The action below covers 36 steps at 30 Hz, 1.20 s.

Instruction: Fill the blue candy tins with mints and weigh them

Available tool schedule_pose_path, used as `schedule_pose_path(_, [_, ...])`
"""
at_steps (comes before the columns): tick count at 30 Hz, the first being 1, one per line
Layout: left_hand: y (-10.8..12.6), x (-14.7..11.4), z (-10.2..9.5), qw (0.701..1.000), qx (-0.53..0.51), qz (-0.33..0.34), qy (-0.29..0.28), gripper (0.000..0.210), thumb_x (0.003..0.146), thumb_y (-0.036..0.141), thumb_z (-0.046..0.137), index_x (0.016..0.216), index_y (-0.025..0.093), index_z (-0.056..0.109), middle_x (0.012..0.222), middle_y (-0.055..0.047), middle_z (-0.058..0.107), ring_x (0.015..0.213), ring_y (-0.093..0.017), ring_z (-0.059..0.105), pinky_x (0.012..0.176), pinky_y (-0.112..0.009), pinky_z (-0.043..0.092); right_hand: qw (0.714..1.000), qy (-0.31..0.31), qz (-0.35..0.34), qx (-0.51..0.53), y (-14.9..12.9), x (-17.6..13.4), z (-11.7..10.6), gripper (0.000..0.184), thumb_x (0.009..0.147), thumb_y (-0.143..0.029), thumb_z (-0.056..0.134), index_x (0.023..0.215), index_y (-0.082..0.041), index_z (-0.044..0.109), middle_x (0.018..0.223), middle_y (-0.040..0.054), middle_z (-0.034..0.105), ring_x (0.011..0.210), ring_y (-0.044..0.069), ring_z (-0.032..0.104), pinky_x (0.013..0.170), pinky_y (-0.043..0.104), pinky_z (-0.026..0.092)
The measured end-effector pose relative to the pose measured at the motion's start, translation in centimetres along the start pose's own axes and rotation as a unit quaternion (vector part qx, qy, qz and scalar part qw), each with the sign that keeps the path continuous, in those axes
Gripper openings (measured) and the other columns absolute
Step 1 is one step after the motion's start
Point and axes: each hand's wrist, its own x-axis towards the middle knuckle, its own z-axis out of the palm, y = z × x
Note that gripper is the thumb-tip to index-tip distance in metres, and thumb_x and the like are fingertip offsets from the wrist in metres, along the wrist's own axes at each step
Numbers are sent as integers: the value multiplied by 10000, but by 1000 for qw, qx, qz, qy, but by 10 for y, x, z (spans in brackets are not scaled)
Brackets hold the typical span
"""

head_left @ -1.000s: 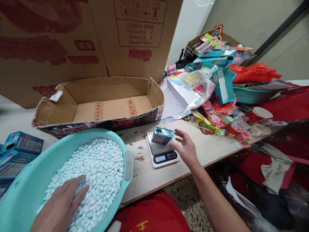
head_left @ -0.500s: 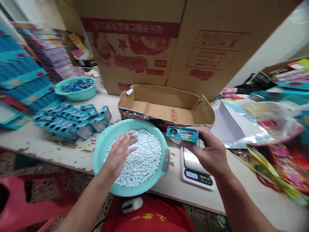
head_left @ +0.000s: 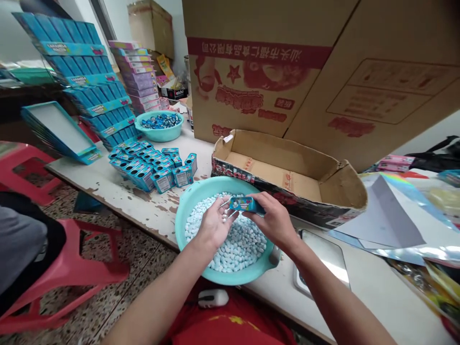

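Cardboard tray (head_left: 302, 184) beyond hands (head_left: 275, 221), scale (head_left: 331, 255) part-hidden

Both hands (head_left: 212, 224) (head_left: 275, 219) close together

A small blue candy box (head_left: 247, 204), its narrow face printed "CARAMELO" turned toward the viewer, is gripped in the right hand (head_left: 276, 219) above a round turquoise basin (head_left: 230, 279). White shows at the round opening on its left. Small, rounded candies (head_left: 242, 249), white and pale blue, lie loose across the basin; a few sit in the cupped left hand (head_left: 212, 223), just beside the box.
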Motion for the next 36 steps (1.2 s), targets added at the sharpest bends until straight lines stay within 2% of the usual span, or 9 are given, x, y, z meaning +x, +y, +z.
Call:
schedule_pose_path(4, [0,6,-13,998,44,14,-37,187,889,233,491,958,112,617,969,-106,626,865,-167,609,849,-321,497,993,22,38,108,9,-5,6,286,766,-260,725,1034,-222,633,962,30,633,888,209,596,812,326,461])
schedule_pose_path(6, [4,5,-23,982,166,48,-81,224,884,290,507,1005,146,629,1054,-106,624,969,-196,594,910,-358,465,978,25,75,193,14,-11,4,294,750,-291,742,1020,-232,641,960,18,642,884,202,603,817,325,467])
schedule_pose_path(11, [18,-3,-39,803,531,252,-101,485,783,322,651,1249,252,537,1330,-76,508,1263,-246,417,1046,-395,332,922,111,193,317,22,-25,7,406,729,-364,756,1084,-231,611,980,25,663,890,213,613,823,357,488])
schedule_pose_path(14, [22,-12,-28,760,568,279,-144,672,735,269,694,1351,288,424,1337,-57,507,1185,-229,482,946,-350,410,925,73,177,328,11,-24,17,413,704,-365,777,1061,-218,629,989,37,656,906,219,607,849,368,485])
schedule_pose_path(17, [30,-27,-11,749,565,291,-189,469,723,228,699,1175,264,583,1124,-14,626,996,-190,563,846,-284,433,915,51,137,376,-2,-23,24,434,752,-371,737,1136,-239,584,1112,55,613,997,224,593,881,376,494])
schedule_pose_path(22, [78,-45,-14,765,486,422,2,424,658,272,766,1057,229,630,977,-10,626,865,-166,567,804,-246,433,956,153,109,226,4,-36,15,507,807,-381,678,1264,-263,492,1278,89,506,1176,258,499,995,475,430])
schedule_pose_path(27, [146,-6,-74,569,596,501,265,501,719,399,690,1168,232,542,1057,-46,572,954,-232,547,929,-378,416,957,265,108,44,23,-85,5,323,839,-355,646,1127,-223,585,1162,104,570,1116,282,527,981,519,412])
schedule_pose_path(30, [162,45,-114,503,678,458,279,476,748,426,636,1152,191,545,1102,-98,518,1058,-284,508,942,-425,409,940,309,143,-18,32,-124,6,328,845,-358,636,1135,-215,577,1152,111,566,1095,295,540,961,526,421])
schedule_pose_path(36, [146,97,-153,479,686,473,274,558,816,445,526,1278,144,442,1192,-172,416,1209,-356,408,932,-472,423,908,329,239,-102,52,-198,16,378,857,-423,594,1175,-221,561,1191,130,540,1114,327,525,925,546,442])
